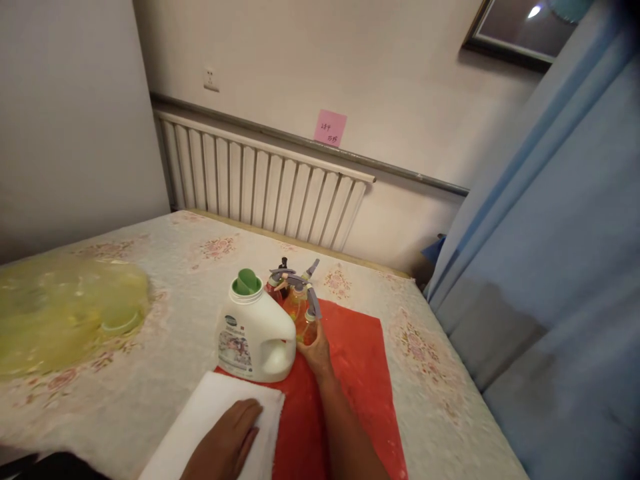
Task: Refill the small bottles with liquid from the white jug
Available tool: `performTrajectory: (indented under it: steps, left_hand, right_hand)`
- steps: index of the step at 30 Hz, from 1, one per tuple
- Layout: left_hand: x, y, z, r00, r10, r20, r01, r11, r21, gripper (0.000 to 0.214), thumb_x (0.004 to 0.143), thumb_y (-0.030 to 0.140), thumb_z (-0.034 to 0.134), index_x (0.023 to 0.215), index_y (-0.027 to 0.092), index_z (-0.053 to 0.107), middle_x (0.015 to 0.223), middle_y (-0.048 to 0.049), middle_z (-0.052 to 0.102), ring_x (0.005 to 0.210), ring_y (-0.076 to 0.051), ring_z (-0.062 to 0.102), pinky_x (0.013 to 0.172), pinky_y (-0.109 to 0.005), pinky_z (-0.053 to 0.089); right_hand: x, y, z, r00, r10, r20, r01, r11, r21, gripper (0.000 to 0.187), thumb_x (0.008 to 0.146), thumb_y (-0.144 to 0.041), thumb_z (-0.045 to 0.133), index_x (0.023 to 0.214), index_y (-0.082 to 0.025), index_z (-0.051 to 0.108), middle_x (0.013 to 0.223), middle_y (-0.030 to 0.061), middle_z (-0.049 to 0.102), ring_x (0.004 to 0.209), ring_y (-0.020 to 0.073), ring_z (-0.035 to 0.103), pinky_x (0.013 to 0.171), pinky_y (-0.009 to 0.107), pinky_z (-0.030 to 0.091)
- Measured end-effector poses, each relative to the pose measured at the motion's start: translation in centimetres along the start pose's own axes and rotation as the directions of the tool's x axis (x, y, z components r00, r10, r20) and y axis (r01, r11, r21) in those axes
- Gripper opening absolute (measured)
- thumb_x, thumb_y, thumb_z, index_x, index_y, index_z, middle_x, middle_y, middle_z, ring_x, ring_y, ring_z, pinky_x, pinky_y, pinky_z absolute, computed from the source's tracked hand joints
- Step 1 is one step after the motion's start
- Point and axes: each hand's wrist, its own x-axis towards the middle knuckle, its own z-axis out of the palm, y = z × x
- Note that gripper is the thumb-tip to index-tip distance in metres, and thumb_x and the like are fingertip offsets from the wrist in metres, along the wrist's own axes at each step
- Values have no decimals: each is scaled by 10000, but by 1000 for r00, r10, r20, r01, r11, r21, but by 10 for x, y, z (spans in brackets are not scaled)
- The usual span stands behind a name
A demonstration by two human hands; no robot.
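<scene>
My left hand (227, 437) lies flat on a folded white towel (200, 407), fingers stretched out. Reaching past the jug, my right hand (316, 347) is wrapped round a small clear spray bottle (310, 328) with a grey trigger head. Just behind it stand more spray bottles, one with yellow liquid (296, 305) and one reddish (273, 291); they overlap, and their lower parts are partly hidden. Left of my right hand, a big white detergent jug (253, 333) stands upright with a green insert (247, 282) in its mouth. The jug and bottles rest on a red cloth (357, 347).
A flowered tablecloth (185, 293) covers the table. At the left lies a yellow translucent plastic bag (65, 313) with something round and greenish in it. Behind the table is a white radiator (260, 180); a blue curtain (550, 267) hangs at the right.
</scene>
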Motion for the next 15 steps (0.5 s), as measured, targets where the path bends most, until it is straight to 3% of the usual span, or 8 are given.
performTrajectory:
  steps: [6, 15]
  left_hand:
    - [1, 2, -1, 999, -30, 15, 30, 999, -19, 312, 963, 402, 531, 1190, 266, 698, 1186, -56, 758, 1062, -244, 734, 955, -329, 608]
    - [2, 3, -1, 1000, -22, 13, 22, 998, -61, 303, 974, 369, 522, 1193, 236, 682, 1184, -87, 749, 1073, -257, 724, 968, -350, 594]
  right_hand:
    - [-5, 2, -1, 992, 122, 20, -122, 992, 23, 902, 636, -260, 822, 1439, -116, 438, 1355, 184, 632, 1270, 317, 605, 1035, 434, 502]
    - [-11, -12, -23, 991, 131, 28, -133, 989, 67, 850, 646, -234, 800, 1421, -139, 465, 1344, 144, 632, 1243, 300, 610, 965, 352, 529]
